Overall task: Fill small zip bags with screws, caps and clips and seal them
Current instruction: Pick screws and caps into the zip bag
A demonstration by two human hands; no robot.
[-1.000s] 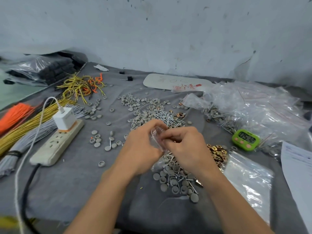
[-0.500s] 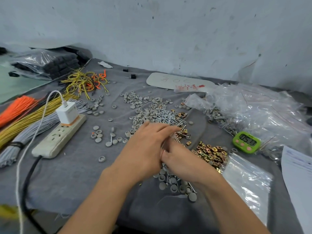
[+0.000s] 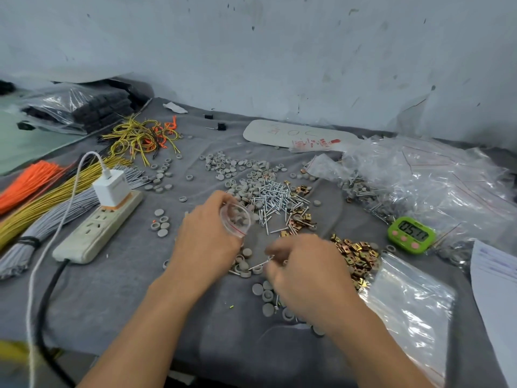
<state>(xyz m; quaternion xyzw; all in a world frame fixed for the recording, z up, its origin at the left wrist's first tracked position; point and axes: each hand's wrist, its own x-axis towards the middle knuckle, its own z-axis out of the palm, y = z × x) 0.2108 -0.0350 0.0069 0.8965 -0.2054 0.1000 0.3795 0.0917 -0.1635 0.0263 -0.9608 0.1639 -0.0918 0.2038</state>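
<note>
Cluttering cloth (image 3: pixel 126 289): power strip (image 3: pixel 98 225) left, green timer (image 3: pixel 410 235) right, screws (image 3: pixel 277 197) centre.

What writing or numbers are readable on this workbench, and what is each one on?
"05:11" on the green timer; the last digit is slightly unsure.
White board: faint handwriting, not readable.
Clear bag lying at the board's edge: red print, too small to read.
Paper sheet at the right: printed lines, blurred.
</note>
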